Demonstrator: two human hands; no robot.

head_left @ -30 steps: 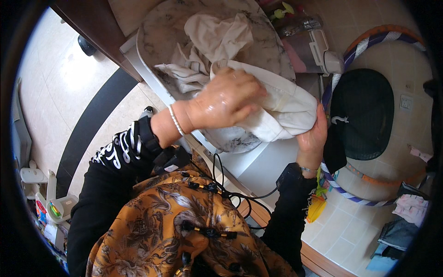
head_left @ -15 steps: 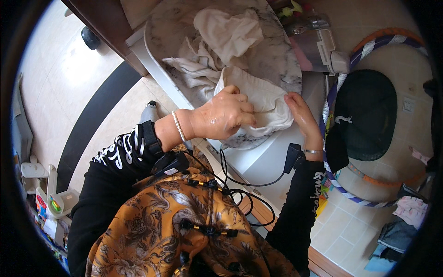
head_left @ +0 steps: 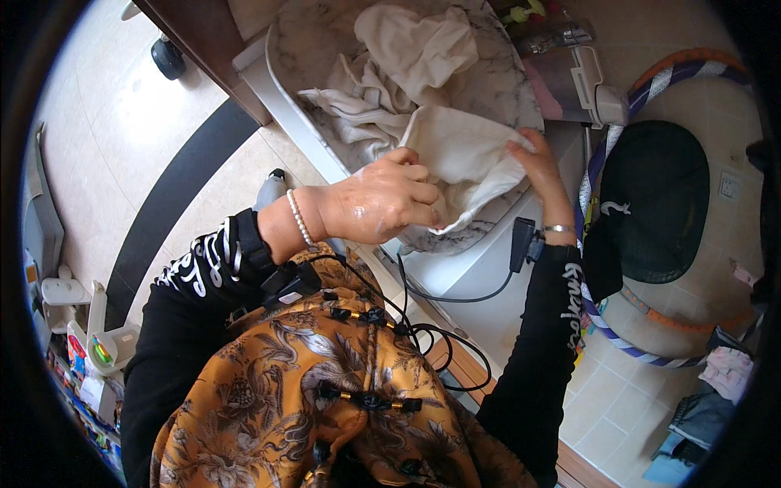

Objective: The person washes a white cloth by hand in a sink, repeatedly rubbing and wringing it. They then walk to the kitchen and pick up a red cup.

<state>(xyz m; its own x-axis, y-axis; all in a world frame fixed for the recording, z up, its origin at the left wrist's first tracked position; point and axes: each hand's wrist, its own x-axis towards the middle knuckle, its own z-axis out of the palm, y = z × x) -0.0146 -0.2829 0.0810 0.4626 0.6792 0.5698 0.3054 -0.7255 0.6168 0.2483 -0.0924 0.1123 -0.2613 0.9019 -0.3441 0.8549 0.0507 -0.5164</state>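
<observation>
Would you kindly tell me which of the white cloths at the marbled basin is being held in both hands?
The nearest cloth, spread between the left hand and right hand; the grey-striped cloth and far crumpled cloth lie untouched.

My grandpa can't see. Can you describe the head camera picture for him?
A person's left hand and right hand hold a white cloth between them over a marble-patterned basin. More pale cloth lies crumpled beyond it; a striped hoop is at the right.

Made of white cloth (head_left: 474, 146), spread and softly creased.
Slants over a marble-patterned surface (head_left: 508, 85), stretched between two gripped sides, with a curled near edge.
</observation>
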